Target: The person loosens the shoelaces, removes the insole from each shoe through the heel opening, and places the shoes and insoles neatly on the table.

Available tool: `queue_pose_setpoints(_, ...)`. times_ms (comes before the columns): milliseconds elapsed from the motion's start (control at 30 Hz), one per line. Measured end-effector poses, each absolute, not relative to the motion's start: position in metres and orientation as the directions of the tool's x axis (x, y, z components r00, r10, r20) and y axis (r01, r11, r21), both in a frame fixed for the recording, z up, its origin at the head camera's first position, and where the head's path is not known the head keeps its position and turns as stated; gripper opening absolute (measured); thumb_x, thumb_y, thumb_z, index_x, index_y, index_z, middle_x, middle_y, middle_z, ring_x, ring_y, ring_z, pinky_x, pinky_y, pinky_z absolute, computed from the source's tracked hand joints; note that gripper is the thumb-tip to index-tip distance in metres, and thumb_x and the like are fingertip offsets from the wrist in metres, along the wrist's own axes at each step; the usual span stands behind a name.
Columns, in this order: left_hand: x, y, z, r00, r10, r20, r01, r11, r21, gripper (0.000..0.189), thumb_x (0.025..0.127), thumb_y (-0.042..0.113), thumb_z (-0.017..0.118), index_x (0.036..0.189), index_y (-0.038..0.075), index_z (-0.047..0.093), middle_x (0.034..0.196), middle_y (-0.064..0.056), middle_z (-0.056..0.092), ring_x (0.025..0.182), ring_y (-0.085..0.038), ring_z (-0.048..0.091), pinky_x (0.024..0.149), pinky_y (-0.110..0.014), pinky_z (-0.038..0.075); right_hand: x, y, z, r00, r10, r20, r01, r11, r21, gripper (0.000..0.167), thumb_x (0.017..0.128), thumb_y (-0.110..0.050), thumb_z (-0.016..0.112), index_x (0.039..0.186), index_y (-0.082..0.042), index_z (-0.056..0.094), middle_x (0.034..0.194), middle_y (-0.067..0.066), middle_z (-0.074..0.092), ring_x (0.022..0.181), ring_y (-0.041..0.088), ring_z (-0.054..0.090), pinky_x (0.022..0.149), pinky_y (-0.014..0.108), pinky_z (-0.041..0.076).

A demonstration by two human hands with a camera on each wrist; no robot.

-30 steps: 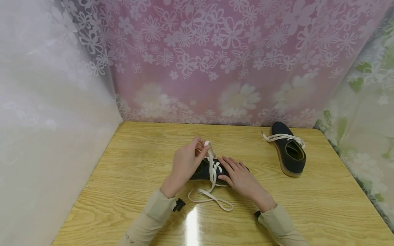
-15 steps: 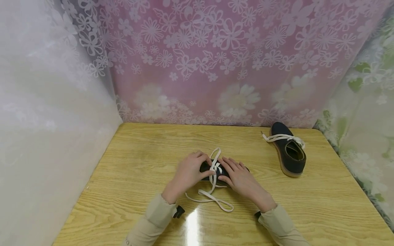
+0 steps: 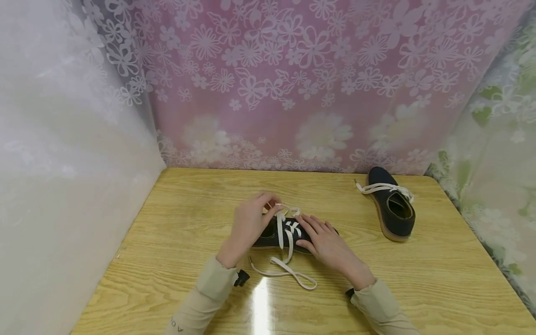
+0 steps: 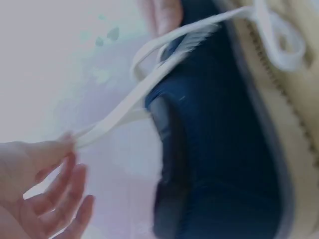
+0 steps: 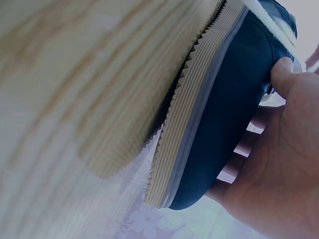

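Pink floral curtain [image 3: 259, 83] behind a wood-grain table [image 3: 167, 228]: lace work on a dark blue shoe [image 4: 224, 134].
In the head view the shoe lies mid-table on its sole, toe towards 3 o'clock; its mate [image 3: 399, 228] stands at about 2 o'clock from it, well apart. The left hand [image 3: 250, 221], at the shoe's 10 o'clock, pinches a white lace [image 3: 280, 232] between thumb and forefinger. The right hand [image 3: 328, 243] lies spread over the front, fingers fairly straight, resting on the shoe rather than clamped round it. A loose lace loop [image 3: 309, 287] sits on the wood at 6 o'clock. The step in hand seems to be pulling lace near the top eyelets; the next move calls for a firm pinch and a steady shoe.
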State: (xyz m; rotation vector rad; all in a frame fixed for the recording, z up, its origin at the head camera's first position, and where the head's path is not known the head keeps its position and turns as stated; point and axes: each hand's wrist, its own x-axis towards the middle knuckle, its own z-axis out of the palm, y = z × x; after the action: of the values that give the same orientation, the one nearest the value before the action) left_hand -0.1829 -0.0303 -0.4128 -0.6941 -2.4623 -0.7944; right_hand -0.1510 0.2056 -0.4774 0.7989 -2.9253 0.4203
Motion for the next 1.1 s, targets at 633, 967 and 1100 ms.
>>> queue_pose_setpoints(633, -0.183, -0.04, -0.426, -0.772, 0.607, 0.188, 0.624, 0.667, 0.407, 0.045, 0.091, 0.039, 0.075, 0.129, 0.018, 0.067, 0.115, -0.001, 0.066, 0.09, -0.015, 0.068, 0.072, -0.03, 0.056, -0.15, 0.205, -0.477, -0.867, -0.482, 0.128, -0.498, 0.834, -0.237, 0.068, 0.103, -0.044, 0.056, 0.158, -0.008, 0.036, 0.158, 0.017, 0.04, 0.145, 0.04, 0.038, 0.113, 0.064, 0.032)
queue_pose_setpoints(967, -0.186, -0.041, -0.433, -0.768, 0.595, 0.238, 0.616, 0.583, 0.529, 0.021, 0.088, 0.026, 0.079, 0.104, 0.014, 0.074, 0.098, 0.002, 0.066, 0.083, -0.011, 0.066, 0.072, -0.023, 0.054, -0.15, 0.205, -0.477, -0.864, -0.482, 0.146, -0.504, 0.832, -0.232, 0.067, 0.103, -0.043, 0.056, 0.158, -0.009, 0.037, 0.156, 0.018, 0.042, 0.144, 0.04, 0.04, 0.111, 0.065, 0.034)
queue_pose_setpoints(1100, -0.192, -0.036, -0.434, -0.788, 0.555, 0.266, 0.602, 0.604, 0.523, 0.012, 0.091, 0.025, 0.076, 0.098, 0.015, 0.076, 0.089, 0.002, 0.069, 0.077, -0.009, 0.066, 0.069, -0.022, 0.053, -0.15, 0.205, -0.477, -0.86, -0.487, 0.154, -0.51, 0.828, -0.233, 0.067, 0.103, -0.043, 0.056, 0.157, -0.009, 0.037, 0.156, 0.018, 0.043, 0.143, 0.04, 0.04, 0.111, 0.065, 0.034)
